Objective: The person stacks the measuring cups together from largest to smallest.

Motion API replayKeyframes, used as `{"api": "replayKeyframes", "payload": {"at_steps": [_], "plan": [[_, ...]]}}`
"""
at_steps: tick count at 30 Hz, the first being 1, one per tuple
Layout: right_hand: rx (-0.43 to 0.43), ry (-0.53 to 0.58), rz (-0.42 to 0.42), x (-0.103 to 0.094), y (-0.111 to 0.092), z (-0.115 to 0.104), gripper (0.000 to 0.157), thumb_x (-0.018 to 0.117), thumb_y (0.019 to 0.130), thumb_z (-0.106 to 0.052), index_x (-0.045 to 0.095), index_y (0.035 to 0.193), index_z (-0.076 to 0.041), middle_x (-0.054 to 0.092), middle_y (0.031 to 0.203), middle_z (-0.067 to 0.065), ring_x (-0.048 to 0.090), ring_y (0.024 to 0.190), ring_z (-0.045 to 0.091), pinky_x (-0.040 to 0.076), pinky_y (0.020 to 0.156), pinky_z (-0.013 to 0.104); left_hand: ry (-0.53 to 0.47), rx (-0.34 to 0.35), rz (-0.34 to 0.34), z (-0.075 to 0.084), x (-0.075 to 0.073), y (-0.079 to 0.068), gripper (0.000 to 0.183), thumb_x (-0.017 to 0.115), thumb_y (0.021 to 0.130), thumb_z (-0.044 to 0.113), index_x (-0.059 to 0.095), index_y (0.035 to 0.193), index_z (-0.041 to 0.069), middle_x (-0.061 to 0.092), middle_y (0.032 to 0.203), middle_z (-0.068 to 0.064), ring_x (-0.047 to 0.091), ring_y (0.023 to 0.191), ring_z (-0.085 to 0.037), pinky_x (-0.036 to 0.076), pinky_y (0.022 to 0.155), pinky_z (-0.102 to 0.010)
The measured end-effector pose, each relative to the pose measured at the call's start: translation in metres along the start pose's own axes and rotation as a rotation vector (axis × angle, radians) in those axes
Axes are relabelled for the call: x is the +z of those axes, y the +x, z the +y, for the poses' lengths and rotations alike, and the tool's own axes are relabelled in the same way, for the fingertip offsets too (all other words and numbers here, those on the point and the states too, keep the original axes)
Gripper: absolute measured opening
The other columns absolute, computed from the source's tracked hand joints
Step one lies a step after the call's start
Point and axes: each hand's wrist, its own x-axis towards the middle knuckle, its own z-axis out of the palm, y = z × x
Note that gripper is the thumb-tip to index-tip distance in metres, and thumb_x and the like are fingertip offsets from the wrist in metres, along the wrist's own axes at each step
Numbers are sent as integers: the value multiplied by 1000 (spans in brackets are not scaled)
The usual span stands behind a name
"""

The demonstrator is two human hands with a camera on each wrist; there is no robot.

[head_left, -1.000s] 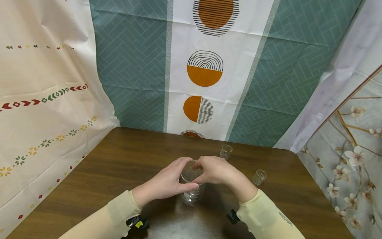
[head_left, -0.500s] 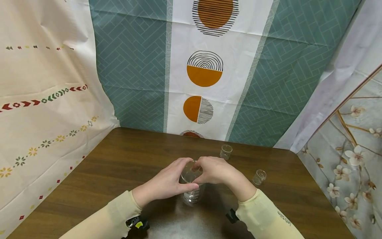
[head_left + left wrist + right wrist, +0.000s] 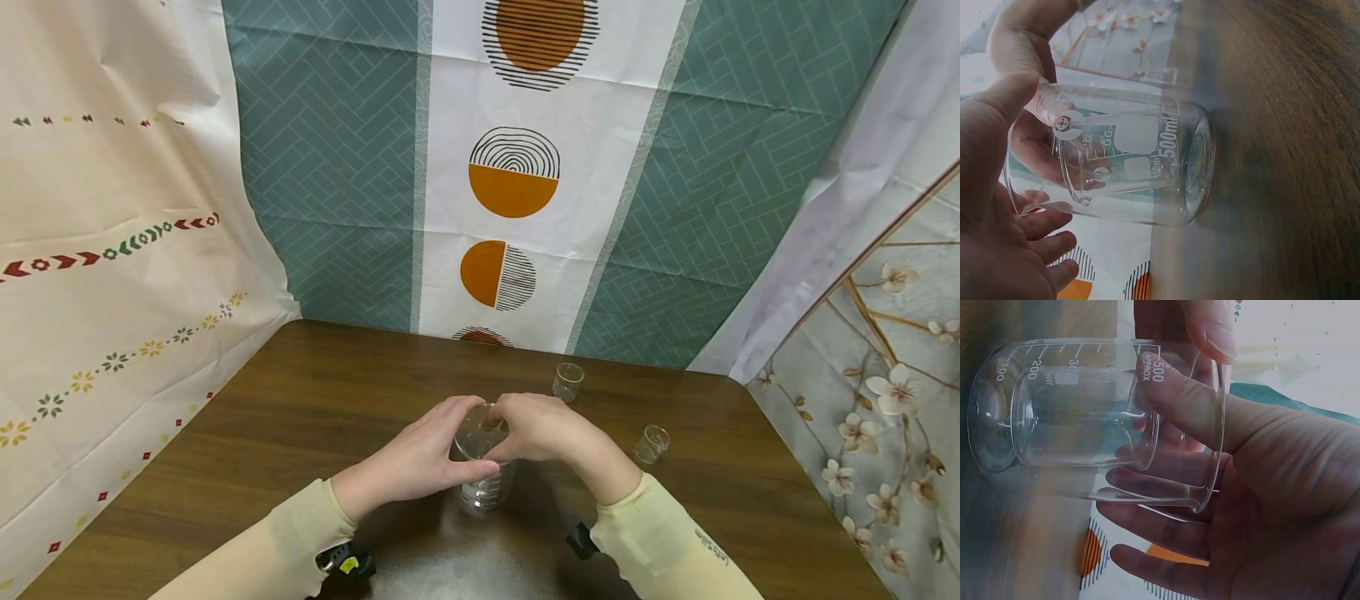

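Head view: large beaker (image 3: 474, 446), clear glass, upright on the brown surface (image 3: 300, 417), between the two hands. Left hand (image 3: 420, 458) curled round its rim, outer fingers loose. Right hand (image 3: 543, 429) reaches into the mouth, thumb and finger pinching the rim of the small beaker (image 3: 1085, 419) nested inside; whether its base touches the outer floor, cannot tell. Print on the large glass reads 500ml. First spare beaker (image 3: 567, 383) behind right hand; second spare beaker (image 3: 652, 445) beside right forearm
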Motion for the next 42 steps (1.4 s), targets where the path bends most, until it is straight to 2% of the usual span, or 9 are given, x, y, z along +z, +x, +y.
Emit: {"api": "replayKeyframes", "payload": {"at_steps": [30,42], "plan": [[3,-10,-22,2,2,1,38,96,85,-37,84,116,-20,73,111,-7,68,97,15,57,85,42,-7,0,-12,1,-1,-1,94,83,95,61,45,164,9,50,163,-8,50,149,-29,47,116,-55],[-13,-14,-15,4,2,2,37,95,85,-38,85,116,-20,68,106,-7,63,87,13,55,80,41,-14,3,-12,1,-1,0,95,82,95,62,45,164,9,50,163,-7,50,149,-28,47,116,-56]]}}
